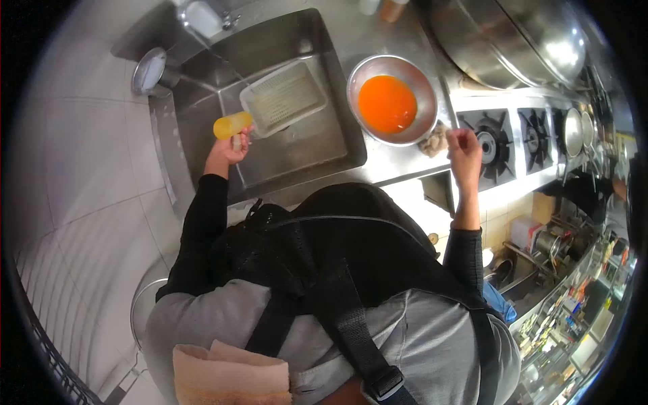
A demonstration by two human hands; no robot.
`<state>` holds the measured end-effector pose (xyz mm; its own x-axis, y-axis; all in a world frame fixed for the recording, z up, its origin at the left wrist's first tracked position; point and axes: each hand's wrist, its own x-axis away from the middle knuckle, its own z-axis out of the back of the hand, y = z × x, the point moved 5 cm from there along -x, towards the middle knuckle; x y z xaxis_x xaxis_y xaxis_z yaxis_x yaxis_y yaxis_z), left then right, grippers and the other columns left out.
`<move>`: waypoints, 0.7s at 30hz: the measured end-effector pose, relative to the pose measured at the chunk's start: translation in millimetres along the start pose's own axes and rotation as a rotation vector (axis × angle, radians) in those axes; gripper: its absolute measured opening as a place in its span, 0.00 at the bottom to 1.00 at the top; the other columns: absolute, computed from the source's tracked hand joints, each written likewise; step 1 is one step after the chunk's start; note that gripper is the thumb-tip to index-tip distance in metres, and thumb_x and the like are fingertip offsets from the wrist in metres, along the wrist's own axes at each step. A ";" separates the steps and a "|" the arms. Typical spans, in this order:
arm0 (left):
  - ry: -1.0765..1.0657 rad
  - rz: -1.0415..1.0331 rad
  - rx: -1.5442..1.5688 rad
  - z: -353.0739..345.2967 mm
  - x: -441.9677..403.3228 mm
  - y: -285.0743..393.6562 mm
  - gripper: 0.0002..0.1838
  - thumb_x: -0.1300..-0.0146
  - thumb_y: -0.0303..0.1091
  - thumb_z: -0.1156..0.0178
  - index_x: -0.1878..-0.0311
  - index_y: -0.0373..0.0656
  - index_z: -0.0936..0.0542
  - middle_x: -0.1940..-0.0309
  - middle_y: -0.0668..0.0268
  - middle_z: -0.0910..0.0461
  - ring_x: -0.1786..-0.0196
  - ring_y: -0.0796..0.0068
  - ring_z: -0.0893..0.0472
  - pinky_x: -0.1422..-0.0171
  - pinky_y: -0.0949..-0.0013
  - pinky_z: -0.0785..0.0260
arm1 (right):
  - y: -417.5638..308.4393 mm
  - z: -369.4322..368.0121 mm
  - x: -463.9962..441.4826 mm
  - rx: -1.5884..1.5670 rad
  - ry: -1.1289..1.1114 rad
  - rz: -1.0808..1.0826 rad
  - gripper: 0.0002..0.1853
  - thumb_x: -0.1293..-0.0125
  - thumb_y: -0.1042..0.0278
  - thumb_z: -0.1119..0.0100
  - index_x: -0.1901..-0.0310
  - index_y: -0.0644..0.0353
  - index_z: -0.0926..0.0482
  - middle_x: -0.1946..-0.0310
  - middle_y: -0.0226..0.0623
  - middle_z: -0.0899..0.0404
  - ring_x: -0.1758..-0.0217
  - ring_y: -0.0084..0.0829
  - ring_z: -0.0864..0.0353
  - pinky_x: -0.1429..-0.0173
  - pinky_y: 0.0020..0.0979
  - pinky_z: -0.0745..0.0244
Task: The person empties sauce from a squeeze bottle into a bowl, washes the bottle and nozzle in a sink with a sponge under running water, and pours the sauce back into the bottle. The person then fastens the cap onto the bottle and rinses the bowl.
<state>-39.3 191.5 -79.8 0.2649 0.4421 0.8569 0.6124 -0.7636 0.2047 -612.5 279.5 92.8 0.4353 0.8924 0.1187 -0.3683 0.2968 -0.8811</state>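
Head view: the bowl (426, 101) holds orange liquid (387, 102). Left of it, a tray (283, 98) sits in the sink (297, 156); the left grip (231, 150) is clamped on a sideways yellow cup (232, 125). Right of it, I cannot tell whether the right grip (466, 154) is closed.

Grey shirt (418, 337), long black sleeves (206, 219), black apron (324, 243), wide black straps, dark plastic buckle (389, 383)

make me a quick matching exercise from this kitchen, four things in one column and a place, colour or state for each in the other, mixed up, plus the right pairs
1. metal bowl
2. plastic tray
3. yellow container
4. burner grate nearest the bowl

A. in the left hand
B. black
C. holds something orange
D. in the sink

Pairs: 1-C, 2-D, 3-A, 4-B
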 end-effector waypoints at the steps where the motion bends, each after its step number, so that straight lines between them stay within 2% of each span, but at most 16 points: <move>1: -0.001 -0.002 0.036 -1.0 1.1 -5.4 0.28 0.28 0.49 0.45 0.38 0.32 0.28 0.75 0.73 0.19 0.77 0.84 0.22 0.75 0.81 0.26 | -1.3 -0.5 3.1 0.010 0.010 0.020 0.09 0.32 0.68 0.36 0.61 0.64 0.22 0.74 0.27 0.23 0.73 0.16 0.27 0.72 0.21 0.30; 2: -0.099 0.036 0.099 -5.7 4.5 -10.6 0.27 0.28 0.47 0.45 0.38 0.32 0.28 0.74 0.73 0.19 0.77 0.83 0.22 0.75 0.80 0.27 | 15.0 2.9 -0.3 0.031 -0.004 0.020 0.08 0.32 0.68 0.36 0.61 0.64 0.21 0.73 0.28 0.22 0.73 0.17 0.26 0.73 0.22 0.29; 4: -0.214 0.048 0.119 1.6 -8.4 -6.8 0.34 0.38 0.62 0.38 0.48 0.36 0.22 0.72 0.68 0.18 0.78 0.82 0.22 0.76 0.76 0.24 | 35.1 0.1 -9.4 -0.022 -0.074 -0.022 0.08 0.31 0.68 0.38 0.59 0.64 0.21 0.70 0.30 0.21 0.73 0.17 0.25 0.73 0.22 0.27; 6: -0.327 0.035 0.076 -11.2 6.7 -2.6 0.35 0.38 0.62 0.38 0.48 0.34 0.23 0.75 0.69 0.18 0.78 0.82 0.21 0.76 0.77 0.23 | 34.2 -12.9 -8.4 -0.147 -0.120 -0.115 0.09 0.30 0.67 0.39 0.58 0.64 0.20 0.69 0.31 0.20 0.73 0.18 0.24 0.71 0.22 0.26; 8: -0.175 0.080 0.119 -14.4 16.7 -0.1 0.36 0.37 0.61 0.38 0.48 0.31 0.24 0.77 0.70 0.19 0.78 0.82 0.19 0.76 0.80 0.24 | 33.6 -23.0 -7.4 -0.238 -0.138 -0.205 0.11 0.29 0.65 0.39 0.57 0.65 0.19 0.69 0.31 0.20 0.73 0.19 0.24 0.70 0.22 0.26; 9: -0.167 0.059 0.128 -21.3 25.4 -0.6 0.36 0.37 0.61 0.38 0.48 0.31 0.24 0.77 0.70 0.19 0.78 0.82 0.19 0.76 0.80 0.24 | 34.0 -27.1 -7.0 -0.273 -0.158 -0.245 0.12 0.29 0.64 0.39 0.57 0.66 0.19 0.69 0.31 0.20 0.72 0.19 0.23 0.70 0.22 0.26; 11: -0.064 -0.028 0.104 -29.9 39.7 -3.7 0.30 0.32 0.53 0.40 0.43 0.32 0.25 0.79 0.78 0.25 0.80 0.90 0.27 0.79 0.84 0.30 | 35.7 -35.9 -7.4 -0.268 -0.190 -0.263 0.15 0.30 0.61 0.38 0.56 0.68 0.19 0.68 0.33 0.19 0.72 0.20 0.23 0.69 0.22 0.25; 15: -0.082 -0.014 0.089 -26.9 41.4 -8.1 0.35 0.34 0.61 0.40 0.45 0.33 0.24 0.79 0.79 0.26 0.81 0.91 0.28 0.79 0.85 0.30 | 36.0 -48.2 -0.7 -0.288 -0.190 -0.355 0.18 0.32 0.57 0.35 0.57 0.68 0.21 0.68 0.35 0.19 0.72 0.22 0.23 0.67 0.23 0.22; 18: -0.087 -0.009 0.093 -28.2 44.8 -10.2 0.35 0.34 0.62 0.42 0.46 0.33 0.23 0.79 0.79 0.26 0.81 0.90 0.28 0.79 0.84 0.30 | 39.5 -53.4 0.5 -0.322 -0.214 -0.366 0.16 0.32 0.57 0.35 0.60 0.63 0.23 0.70 0.34 0.20 0.71 0.23 0.21 0.68 0.24 0.20; 21: -0.095 -0.037 0.098 -27.0 45.4 -10.1 0.36 0.34 0.63 0.42 0.46 0.32 0.24 0.79 0.78 0.24 0.81 0.90 0.27 0.79 0.85 0.30 | 44.0 -55.6 -1.1 -0.330 -0.206 -0.373 0.16 0.32 0.57 0.34 0.58 0.63 0.25 0.70 0.34 0.21 0.71 0.23 0.21 0.68 0.25 0.20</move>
<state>-53.6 206.5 -30.2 0.3067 0.5153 0.8003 0.6919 -0.6981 0.1843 -583.5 272.8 28.5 0.3051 0.8046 0.5095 0.0732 0.5136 -0.8549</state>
